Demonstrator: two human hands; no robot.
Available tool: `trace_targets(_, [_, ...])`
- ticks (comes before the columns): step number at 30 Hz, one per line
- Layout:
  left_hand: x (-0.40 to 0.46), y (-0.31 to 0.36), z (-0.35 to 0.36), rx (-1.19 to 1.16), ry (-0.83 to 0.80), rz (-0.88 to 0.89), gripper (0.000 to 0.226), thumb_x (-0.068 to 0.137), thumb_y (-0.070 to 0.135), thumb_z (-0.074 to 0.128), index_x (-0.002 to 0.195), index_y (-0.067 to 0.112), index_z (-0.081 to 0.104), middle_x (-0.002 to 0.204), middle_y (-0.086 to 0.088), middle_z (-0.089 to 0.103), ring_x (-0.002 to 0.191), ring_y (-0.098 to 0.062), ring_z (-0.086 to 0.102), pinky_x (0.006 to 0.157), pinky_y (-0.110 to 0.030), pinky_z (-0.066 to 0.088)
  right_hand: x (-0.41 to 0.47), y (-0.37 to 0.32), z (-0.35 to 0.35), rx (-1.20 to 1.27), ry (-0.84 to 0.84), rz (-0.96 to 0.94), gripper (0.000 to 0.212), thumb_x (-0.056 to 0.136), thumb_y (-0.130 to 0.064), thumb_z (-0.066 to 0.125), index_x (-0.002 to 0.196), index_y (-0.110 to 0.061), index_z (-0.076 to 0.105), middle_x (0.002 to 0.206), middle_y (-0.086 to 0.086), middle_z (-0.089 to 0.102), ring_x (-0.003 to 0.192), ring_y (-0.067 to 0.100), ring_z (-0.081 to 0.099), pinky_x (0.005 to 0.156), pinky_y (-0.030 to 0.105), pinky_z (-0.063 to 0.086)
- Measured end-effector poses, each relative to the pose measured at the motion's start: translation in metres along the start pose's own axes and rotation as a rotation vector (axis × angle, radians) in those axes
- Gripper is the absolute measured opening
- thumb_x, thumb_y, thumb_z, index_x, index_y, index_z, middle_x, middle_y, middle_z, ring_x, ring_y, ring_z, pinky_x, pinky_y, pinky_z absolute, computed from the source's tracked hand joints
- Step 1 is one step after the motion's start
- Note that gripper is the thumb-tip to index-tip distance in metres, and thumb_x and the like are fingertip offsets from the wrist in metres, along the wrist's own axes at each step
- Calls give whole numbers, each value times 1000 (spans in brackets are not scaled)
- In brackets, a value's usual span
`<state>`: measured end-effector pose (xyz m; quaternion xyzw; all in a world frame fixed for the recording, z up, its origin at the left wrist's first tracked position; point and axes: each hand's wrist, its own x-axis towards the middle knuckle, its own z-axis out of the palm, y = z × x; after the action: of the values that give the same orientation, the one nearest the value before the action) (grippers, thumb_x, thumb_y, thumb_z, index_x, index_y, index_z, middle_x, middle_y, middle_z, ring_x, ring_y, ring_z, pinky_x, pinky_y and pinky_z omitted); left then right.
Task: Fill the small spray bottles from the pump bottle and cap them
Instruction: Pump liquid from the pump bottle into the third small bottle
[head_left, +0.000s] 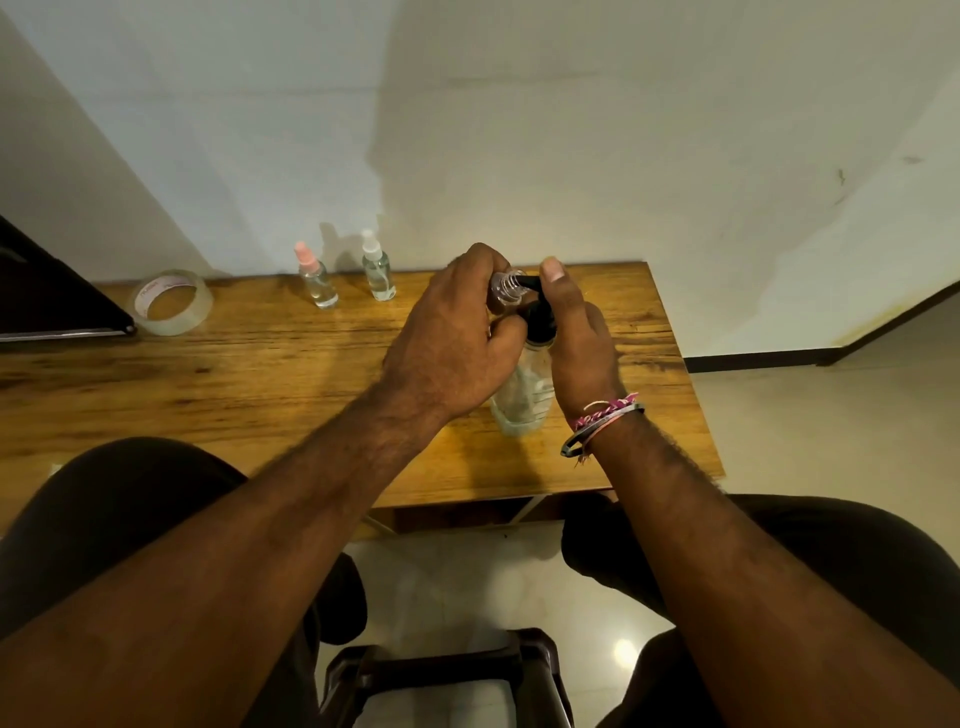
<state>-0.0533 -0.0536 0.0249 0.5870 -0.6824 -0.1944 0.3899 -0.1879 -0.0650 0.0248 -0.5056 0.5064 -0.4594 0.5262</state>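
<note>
At frame centre, an uncapped small spray bottle (505, 287) is gripped in the left hand (452, 332) against the pump bottle (522, 395) spout; the right hand (569, 327) is curled on the pump head. Misalignment would likely spill liquid onto the surface (260, 374).

Left hand (447, 332) holds small open bottle (506, 288) at pump bottle (524, 395) nozzle.

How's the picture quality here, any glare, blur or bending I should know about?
Head view: wide-angle bending curves the table edge; a bright glare spot on the floor; the small bottle in the left hand is slightly blurred; forearms look dim.
</note>
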Motion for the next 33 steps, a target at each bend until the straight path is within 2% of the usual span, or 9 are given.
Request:
trace_targets(2, [1,0,0,5,2,-4,24,87,15,62,108,16,52,95,4,58,85,-15,52,65,-25,39,1,0,2,-5,15,5,40,111,-33,46,84,-27,75,70,-17,75,74,-8,69,67,7,49])
trace_targets(8, [0,-3,2,-15,-9,-25,23,88,14,63,108,18,52,94,6,58,83,-11,54,66,-24,39,7,7,4,-24,53,-28,43,103,-46,49,83,-24,79,81,-1,79,82,7,72,72,16,54])
trace_targets(14, [-2,-4,2,-25,-12,-46,24,90,14,65,111,16,55,97,4,60,82,-13,57,66,-25,44,10,16,3,-5,75,-64,63,91,-60,51,93,-3,78,98,25,73,95,35,70,76,33,55])
trace_targets(17, [-3,-4,3,-34,-17,-58,23,90,15,64,111,18,55,97,5,60,82,-12,56,66,-25,44,12,19,1,-13,72,-95,62,95,-54,50,94,3,74,98,30,69,88,35,68,73,35,52])
trace_targets(19, [-3,-4,3,-38,-22,-58,23,90,15,64,110,18,54,96,5,60,81,-12,56,65,-26,43,12,20,1,-13,73,-112,68,92,-58,49,93,5,72,97,32,67,83,30,66,71,34,50])
trace_targets(26, [-4,-2,1,-50,-14,-1,21,87,18,60,107,19,52,93,2,60,82,-17,58,65,-34,49,8,23,1,-14,55,-95,79,88,-69,48,98,6,73,101,32,68,99,43,67,83,50,56])
trace_targets(28, [-4,-2,1,-43,-14,14,21,87,18,60,106,18,53,92,1,59,82,-17,57,66,-34,48,7,24,-1,2,43,-113,78,90,-66,47,98,7,72,100,35,67,97,44,66,79,45,57])
trace_targets(31, [-4,-2,1,-42,-15,14,20,87,16,60,106,17,53,91,2,59,82,-16,56,65,-30,46,6,24,-3,36,21,-125,77,90,-62,47,100,11,70,99,38,64,86,31,67,71,26,53])
trace_targets(33, [-3,-3,1,-53,-14,2,19,88,14,60,105,18,52,90,3,58,79,-13,55,63,-24,42,7,24,-4,46,-3,-131,82,90,-63,47,102,16,65,100,41,60,85,34,63,71,35,53])
